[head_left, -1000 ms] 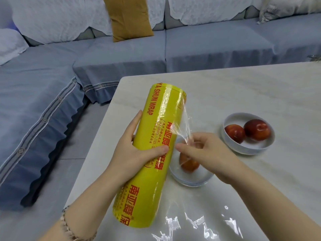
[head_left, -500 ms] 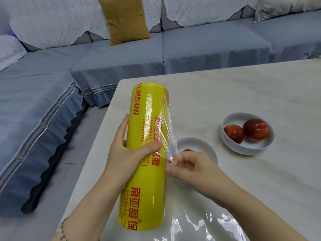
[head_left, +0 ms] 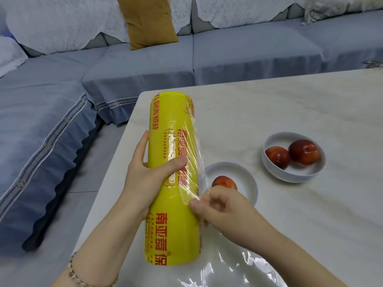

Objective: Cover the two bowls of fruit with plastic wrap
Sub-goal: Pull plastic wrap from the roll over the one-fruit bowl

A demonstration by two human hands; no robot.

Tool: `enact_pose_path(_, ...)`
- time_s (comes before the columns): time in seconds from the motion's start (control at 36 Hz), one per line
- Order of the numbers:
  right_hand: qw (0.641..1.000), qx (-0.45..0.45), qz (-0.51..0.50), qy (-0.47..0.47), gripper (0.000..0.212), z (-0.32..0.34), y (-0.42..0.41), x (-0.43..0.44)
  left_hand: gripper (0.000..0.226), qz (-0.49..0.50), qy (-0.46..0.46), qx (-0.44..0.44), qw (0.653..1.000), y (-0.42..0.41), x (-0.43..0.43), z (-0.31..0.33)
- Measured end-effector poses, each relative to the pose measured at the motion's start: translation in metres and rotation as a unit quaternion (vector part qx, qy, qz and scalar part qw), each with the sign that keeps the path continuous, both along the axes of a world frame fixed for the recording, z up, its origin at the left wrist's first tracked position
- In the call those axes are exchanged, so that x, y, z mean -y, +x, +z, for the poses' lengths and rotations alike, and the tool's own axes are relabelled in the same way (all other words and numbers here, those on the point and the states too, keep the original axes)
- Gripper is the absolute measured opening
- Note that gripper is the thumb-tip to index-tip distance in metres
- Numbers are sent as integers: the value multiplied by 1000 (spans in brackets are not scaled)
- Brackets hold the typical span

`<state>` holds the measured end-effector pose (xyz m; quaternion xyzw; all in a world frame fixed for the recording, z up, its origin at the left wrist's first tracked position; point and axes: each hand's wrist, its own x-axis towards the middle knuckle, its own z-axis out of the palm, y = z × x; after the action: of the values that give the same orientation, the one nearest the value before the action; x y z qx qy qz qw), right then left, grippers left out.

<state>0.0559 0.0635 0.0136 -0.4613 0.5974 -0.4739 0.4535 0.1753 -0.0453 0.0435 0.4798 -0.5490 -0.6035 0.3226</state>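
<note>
Grey-blue fabric sofa point(head_left: 145, 65) far left. Pale marbled desk point(head_left: 290, 112). Yellow cylindrical wrap roll point(head_left: 172, 228) at desk's left edge, your left grip point(head_left: 145, 177) curled round its middle. Far white bowl point(head_left: 290, 177): two glossy red fruits point(head_left: 304, 152). Near white bowl point(head_left: 247, 179): one fruit point(head_left: 223, 181). Your right grip point(head_left: 223, 206) pinches clear film point(head_left: 199, 162) beside roll.

Both forearms are bare to the frame edge. Behind the left hand point(head_left: 145, 179), the wrist carries a thin bracelet point(head_left: 77, 276) of small, pale brownish beads.
</note>
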Motion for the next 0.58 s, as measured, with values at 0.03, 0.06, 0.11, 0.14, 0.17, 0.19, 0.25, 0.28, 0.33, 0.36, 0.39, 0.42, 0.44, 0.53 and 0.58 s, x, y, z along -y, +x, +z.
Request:
enact_pose_path(0.03,999,-37,-11,-8,39,0,0,-1,106,3,-2,1,1000,0,0,0)
enact_pose_path(0.06,998,-63,-25,-16,41,0,1,-2,107,6,-6,2,1000,0,1,0)
enact_pose_path(0.11,995,-81,-49,-20,42,-1,3,-4,107,14,-14,1,1000,-1,2,1)
enact_pose_path(0.14,993,-98,-54,-25,41,-1,4,-6,106,17,-18,1,1000,-1,3,1)
enact_pose_path(0.17,991,-118,-56,-34,39,-1,4,-7,107,19,-22,1,1000,-1,4,2)
enact_pose_path(0.19,990,-127,-55,-41,36,-2,5,-8,107,21,-22,1,1000,-1,5,2)
enact_pose_path(0.25,992,-109,-49,-44,31,-3,5,-9,107,24,-18,-3,1000,-2,6,2)
enact_pose_path(0.28,993,-98,-43,-42,29,-4,6,-9,105,23,-14,-4,1000,-2,7,2)
enact_pose_path(0.33,996,-71,-39,-39,27,-5,7,-8,101,18,-3,-8,1000,-2,7,2)
enact_pose_path(0.36,997,-57,-36,-38,27,-4,8,-8,100,15,4,-12,1000,-2,7,1)
enact_pose_path(0.39,998,-46,-33,-36,27,-3,8,-8,100,13,7,-13,1000,-2,7,1)
enact_pose_path(0.42,998,-40,-26,-31,27,-3,7,-8,100,11,5,-12,1000,-3,7,0)
enact_pose_path(0.44,999,-38,-20,-25,28,-3,7,-8,101,11,-1,-8,1000,-3,7,-1)
enact_pose_path(0.53,999,-26,-13,-13,27,-3,5,-8,102,15,-27,5,1000,-3,8,-2)
enact_pose_path(0.58,999,-16,-23,-24,26,-4,4,-9,100,19,-54,19,998,-4,7,-2)
